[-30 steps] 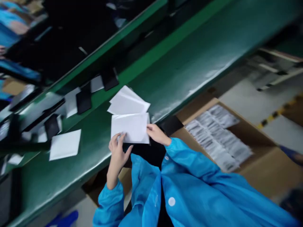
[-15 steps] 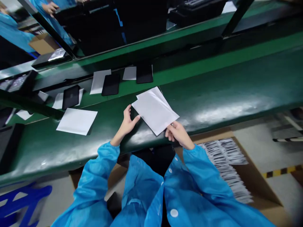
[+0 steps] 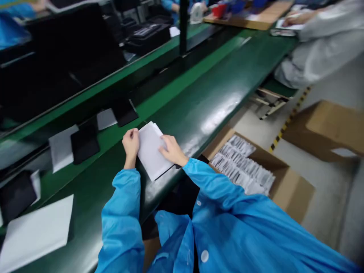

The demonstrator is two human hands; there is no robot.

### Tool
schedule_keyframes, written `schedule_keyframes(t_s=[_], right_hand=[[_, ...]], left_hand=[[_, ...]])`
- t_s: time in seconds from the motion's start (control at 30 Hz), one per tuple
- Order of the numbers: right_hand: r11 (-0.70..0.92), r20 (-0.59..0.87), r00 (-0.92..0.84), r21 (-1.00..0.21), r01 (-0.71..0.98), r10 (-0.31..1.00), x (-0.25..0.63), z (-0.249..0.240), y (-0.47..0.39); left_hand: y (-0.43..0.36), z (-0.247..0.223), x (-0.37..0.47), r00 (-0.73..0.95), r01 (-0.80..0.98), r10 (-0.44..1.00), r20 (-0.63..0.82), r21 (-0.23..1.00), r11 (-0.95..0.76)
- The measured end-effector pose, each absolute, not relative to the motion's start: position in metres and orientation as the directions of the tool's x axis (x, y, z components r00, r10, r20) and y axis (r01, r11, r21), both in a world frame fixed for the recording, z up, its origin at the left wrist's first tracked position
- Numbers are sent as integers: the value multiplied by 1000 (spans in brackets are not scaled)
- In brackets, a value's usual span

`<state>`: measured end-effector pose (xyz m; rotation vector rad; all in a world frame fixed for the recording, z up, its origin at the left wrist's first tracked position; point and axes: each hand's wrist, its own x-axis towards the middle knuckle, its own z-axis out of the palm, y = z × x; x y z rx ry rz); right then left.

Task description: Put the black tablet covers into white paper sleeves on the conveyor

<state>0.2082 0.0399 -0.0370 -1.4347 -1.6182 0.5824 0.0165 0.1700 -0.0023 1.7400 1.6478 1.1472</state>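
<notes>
- White, flat, paper-like stack (image 3: 152, 153) is over the shiny green bench (image 3: 196, 104), between both hands.
- Left hand (image 3: 131, 145) curls by its edge, maybe keeping it straight; I cannot tell if it grips.
- Right hand (image 3: 173, 151) is wide on top, perhaps stopping slips.

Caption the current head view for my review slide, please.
Two hands on a white sheet stack at a green bench, beside an open carton.

Single head-worn view, forward and downward, slanted, close above the green bench (image 3: 199, 100)
</notes>
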Motion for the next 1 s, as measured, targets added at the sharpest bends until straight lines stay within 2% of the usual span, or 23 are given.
schedule_keyframes(t_s=[0.13, 0.23, 0.3, 0.37, 0.43, 0.53, 0.67, 0.77, 0.83, 0.9, 1.0], right_hand=[[167, 238, 82, -851, 498, 968, 210, -31, 43], [168, 231, 74, -862, 478, 970, 222, -33, 25], [225, 282, 41, -836, 501, 959, 232, -38, 9], [292, 312, -63, -775, 560, 948, 241, -41, -6], [407, 310, -264, -656, 636, 913, 246, -39, -21], [494, 242, -432, -486, 721, 869, 242, -28, -38], [427, 214, -371, -408, 807, 904, 236, -19, -32], [357, 238, -282, -388, 849, 929, 254, -21, -15], [322, 242, -243, -378, 868, 939, 278, -25, -5], [290, 227, -217, -374, 881, 949, 307, -26, 0], [274, 214, -204, -381, 883, 955, 340, -17, 0]], left_hand=[[170, -1, 26, -115, 582, 963, 244, 802, -134], [155, -3, 19, -37, 519, 972, 232, 836, -180], [151, -5, 7, 8, 485, 974, 225, 851, -201], [159, -6, -9, -3, 532, 967, 255, 819, -214], [179, -1, -27, 24, 663, 952, 305, 708, -243], [222, 16, -43, 233, 846, 938, 258, 421, -326], [279, 40, -29, 445, 892, 895, -10, 90, -442], [302, 48, -2, 474, 876, 867, -153, -17, -482], [306, 48, 10, 457, 886, 875, -158, -2, -463], [304, 46, 15, 438, 899, 894, -99, 76, -432], [290, 44, 13, 419, 861, 902, 109, 267, -432]])
